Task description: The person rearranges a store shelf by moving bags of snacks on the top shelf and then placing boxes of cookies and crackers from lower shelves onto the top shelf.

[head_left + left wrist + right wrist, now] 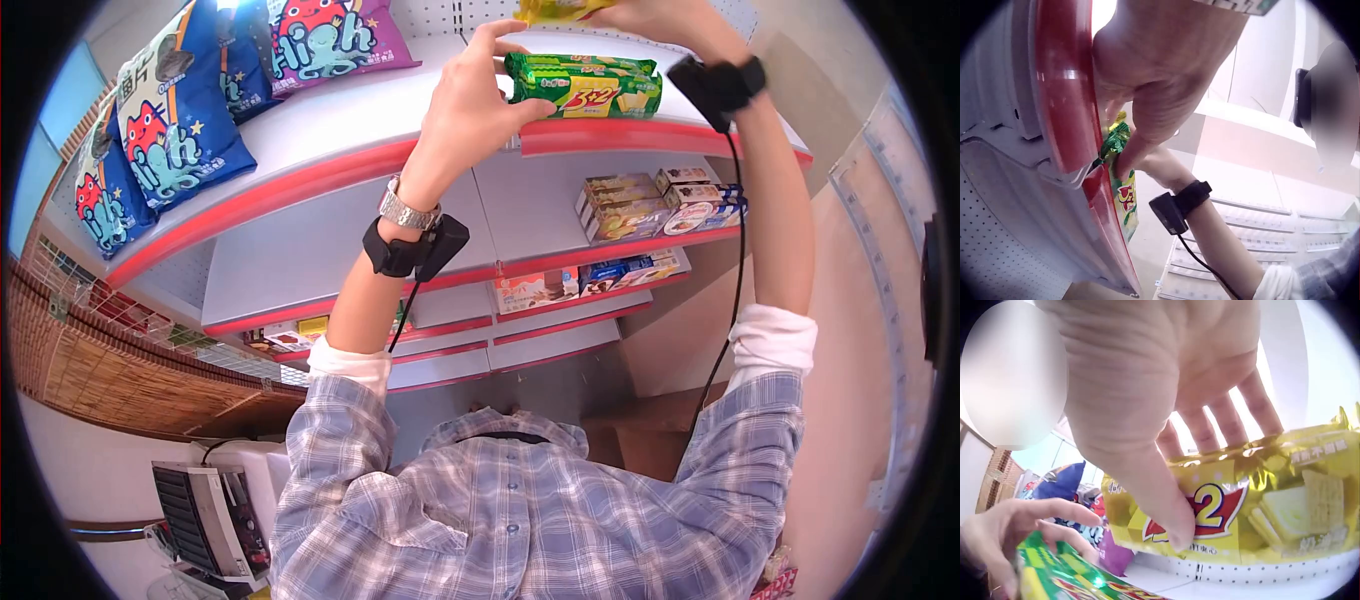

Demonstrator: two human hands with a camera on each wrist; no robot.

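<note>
Green biscuit packs (590,92) printed "3+2" lie at the front of the top shelf. My left hand (465,110) grips their left end, with the thumb across the front and the fingers behind. A yellow biscuit pack (1297,506) of the same brand is pinched by my right hand (1191,406), the thumb on its printed face and the fingers at its back. In the right wrist view this yellow pack is up above the green ones. Only its lower edge shows at the top of the head view.
Blue snack bags (180,130) and a purple one (335,40) stand to the left on the top shelf (330,110), which has a red front edge. Lower shelves carry brown boxes (625,208) and a pink box (538,290). A wall (850,300) is on the right.
</note>
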